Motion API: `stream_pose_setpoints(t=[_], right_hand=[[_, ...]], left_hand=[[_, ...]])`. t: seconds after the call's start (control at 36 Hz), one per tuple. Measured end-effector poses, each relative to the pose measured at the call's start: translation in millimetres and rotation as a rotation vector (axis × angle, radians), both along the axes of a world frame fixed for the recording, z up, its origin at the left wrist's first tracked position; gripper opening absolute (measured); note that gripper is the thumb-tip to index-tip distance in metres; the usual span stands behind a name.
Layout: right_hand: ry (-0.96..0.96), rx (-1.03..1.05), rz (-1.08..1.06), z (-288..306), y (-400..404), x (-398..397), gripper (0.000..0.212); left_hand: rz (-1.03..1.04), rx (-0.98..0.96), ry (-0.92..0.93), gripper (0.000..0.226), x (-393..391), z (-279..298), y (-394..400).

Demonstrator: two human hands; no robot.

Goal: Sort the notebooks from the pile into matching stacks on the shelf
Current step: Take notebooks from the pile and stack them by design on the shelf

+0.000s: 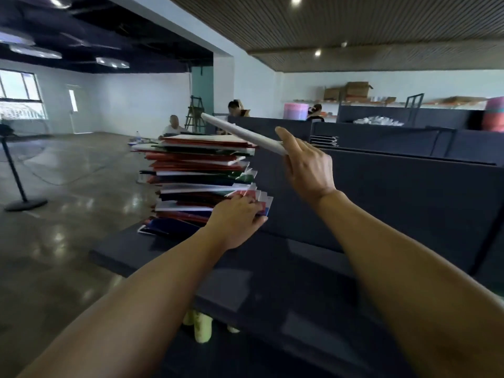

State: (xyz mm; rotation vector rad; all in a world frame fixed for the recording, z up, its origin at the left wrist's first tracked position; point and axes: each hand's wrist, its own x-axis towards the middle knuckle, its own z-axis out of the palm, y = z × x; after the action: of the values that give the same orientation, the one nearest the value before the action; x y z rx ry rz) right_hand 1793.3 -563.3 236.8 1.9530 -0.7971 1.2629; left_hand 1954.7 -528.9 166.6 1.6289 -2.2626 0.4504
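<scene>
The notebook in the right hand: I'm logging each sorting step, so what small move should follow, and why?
Probably carry the notebook rightward, clear of the pile, toward the shelf. The right hand already grips it, tilted, above the pile's top, while the left hand rests against the pile's lower edge, apparently steadying it. No matching stack shows yet on the shelf.

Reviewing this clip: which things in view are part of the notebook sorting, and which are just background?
Part of the job:
- pile of notebooks on the dark shelf
- pale notebook held edge-on above the pile by the right hand
- left hand resting against the pile's lower corner

Just lying about:
- cardboard boxes on the far ledge
- stand on the floor
- pink container
</scene>
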Motion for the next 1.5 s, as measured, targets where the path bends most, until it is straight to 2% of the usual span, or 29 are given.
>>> stream_pose_setpoints(t=[0.22,0.61,0.75,0.81,0.92,1.0,1.08,1.11,1.17,1.25,1.31,1.42,1.5], right_hand=[[-0.097,0.057,-0.136,-25,39,-49,0.037],[-0.075,0.003,-0.449,-51,105,-152,0.034],[0.004,0.033,-0.466,-63,128,-192,0.037],[0.038,0.082,-0.506,-74,136,-208,0.038],[0.092,0.305,-0.553,-110,146,-232,0.058],[0.193,0.659,-0.598,-133,152,-234,0.050],[0.303,0.895,-0.688,-156,155,-228,0.063],[0.321,0.913,-0.696,-162,158,-225,0.066],[0.306,0.932,-0.685,-172,165,-224,0.069],[0.284,0.980,-0.575,-184,170,-237,0.079],[0.234,0.984,-0.525,-185,174,-252,0.086],[0.079,0.916,-0.587,-185,182,-288,0.092],[-0.004,0.994,-0.633,-184,186,-311,0.096]], left_hand=[[-0.143,0.043,-0.013,0.041,-35,-16,10],[-0.354,0.077,-0.001,0.040,-121,-40,31],[-0.401,0.096,0.015,0.041,-160,-44,42],[-0.405,0.116,0.018,0.042,-177,-48,47],[-0.393,0.204,-0.003,0.040,-209,-57,57],[-0.383,0.261,-0.022,0.037,-228,-64,64],[-0.368,0.267,-0.044,0.027,-240,-70,74],[-0.359,0.265,-0.059,0.023,-242,-73,76],[-0.335,0.271,-0.062,0.031,-245,-79,77],[-0.293,0.287,-0.048,0.045,-248,-87,77],[-0.270,0.285,-0.045,0.044,-251,-91,77],[-0.244,0.274,0.051,0.032,-257,-97,82],[-0.237,0.313,0.162,0.042,-262,-100,87]])
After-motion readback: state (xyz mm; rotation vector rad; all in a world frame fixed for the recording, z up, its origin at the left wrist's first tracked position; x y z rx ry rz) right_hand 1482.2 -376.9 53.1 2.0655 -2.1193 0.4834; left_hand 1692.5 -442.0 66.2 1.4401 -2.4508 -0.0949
